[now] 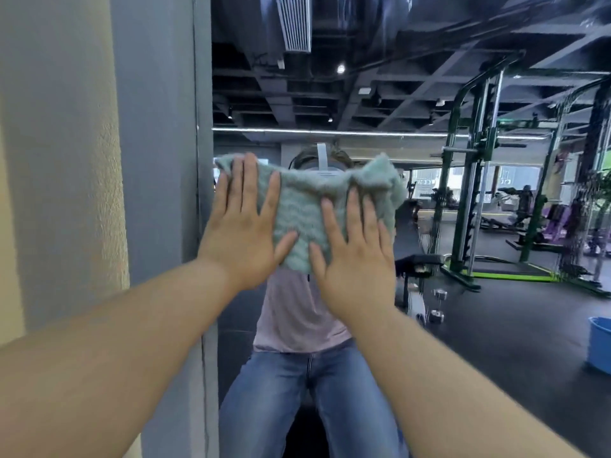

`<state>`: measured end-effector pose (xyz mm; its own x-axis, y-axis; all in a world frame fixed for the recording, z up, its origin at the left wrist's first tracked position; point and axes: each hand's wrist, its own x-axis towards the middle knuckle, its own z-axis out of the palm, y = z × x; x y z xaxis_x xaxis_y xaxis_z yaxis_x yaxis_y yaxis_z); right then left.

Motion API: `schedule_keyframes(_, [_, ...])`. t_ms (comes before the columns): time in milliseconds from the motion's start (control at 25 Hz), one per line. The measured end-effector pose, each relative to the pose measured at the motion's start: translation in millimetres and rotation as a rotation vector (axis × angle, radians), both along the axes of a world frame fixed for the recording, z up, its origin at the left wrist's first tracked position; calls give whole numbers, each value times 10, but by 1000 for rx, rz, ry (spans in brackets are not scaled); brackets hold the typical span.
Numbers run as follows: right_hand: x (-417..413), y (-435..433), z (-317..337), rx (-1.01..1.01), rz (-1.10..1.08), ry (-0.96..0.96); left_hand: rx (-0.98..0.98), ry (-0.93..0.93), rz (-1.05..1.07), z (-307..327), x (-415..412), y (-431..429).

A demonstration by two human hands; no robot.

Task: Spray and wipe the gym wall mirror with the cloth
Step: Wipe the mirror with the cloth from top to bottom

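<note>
Step in hand: wiping, as I judge it. Both palms have the cloth (302, 206) flat against the mirror (363, 104), and I see no spray bottle anywhere.
Cloth: pale green and fluffy, spread wide on the glass at about head height. Its left edge is near the mirror's left border, and its top corners stick up past the fingers.
Left hand (243, 223): fingers straight and spread, pressing the cloth's left part. The outer fingers reach toward the grey wall (158, 127) beside the glass.
Right hand (355, 256): also flat with fingers fanned out, bearing on the cloth's lower right part. It pinches nothing.
The 2 hands: side by side, thumbs close together over the middle of the cloth.
Glass to the right: faint vertical streaks over the reflected green rack (469, 193). They look like running liquid, so that stretch probably needs wiping.
Also in the reflection: a dumbbell (438, 305) on the dark floor and a blue bucket (600, 345) at the far right edge.
Progress: I would guess early to middling, since only this left strip is under the cloth.
Next move calls for: even pressure from both palms while the cloth slides across or down. The cloth should stay flat so it does not bunch, and the passes should overlap toward the streaked area.
</note>
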<state>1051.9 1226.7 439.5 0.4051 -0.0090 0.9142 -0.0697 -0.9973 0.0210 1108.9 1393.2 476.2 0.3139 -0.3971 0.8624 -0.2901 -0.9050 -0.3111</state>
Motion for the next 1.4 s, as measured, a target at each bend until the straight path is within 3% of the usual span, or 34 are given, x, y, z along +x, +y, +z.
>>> schedule_keyframes(120, [-80,44,-835,19,1,69,22,109,-5,-865,-63,53])
schedule_keyframes(200, [-120,50,-938,-33,-34,102,52,155,38,-1050,-78,111])
schedule_keyframes(320, [-60,24,-29,-88,-27,86,-51,29,5,-283,-21,105])
schedule_keyframes(400, [17,2,703,-63,-15,101,-92,71,3,489,0,140])
schedule_keyframes(520, [66,37,1050,-81,-41,101,-88,117,10,951,-22,171])
schedule_keyframes(600, [95,56,763,-65,1,102,-107,104,-40,666,37,145])
schedule_keyframes(720, [30,81,-219,-69,0,63,-82,101,-76,-295,62,127])
schedule_keyframes(840, [-200,148,-1361,-23,28,208,-36,171,-120,-1415,-31,188])
schedule_keyframes(920, [-174,94,-1510,-41,13,236,-43,232,-90,-1716,-51,203])
schedule_keyframes(1040, [-6,86,-604,-102,-1,46,-188,183,-69,-970,-8,79])
schedule_keyframes(1120, [29,125,187,15,32,74,-261,213,-102,-80,-3,24])
schedule_keyframes(1200, [82,155,545,87,-11,97,-258,177,-93,434,52,-25])
schedule_keyframes(1280, [113,198,365,69,-32,75,-214,115,-100,335,68,-17])
schedule_keyframes(1400, [155,162,-600,75,-32,-1,-149,54,-166,-508,113,6])
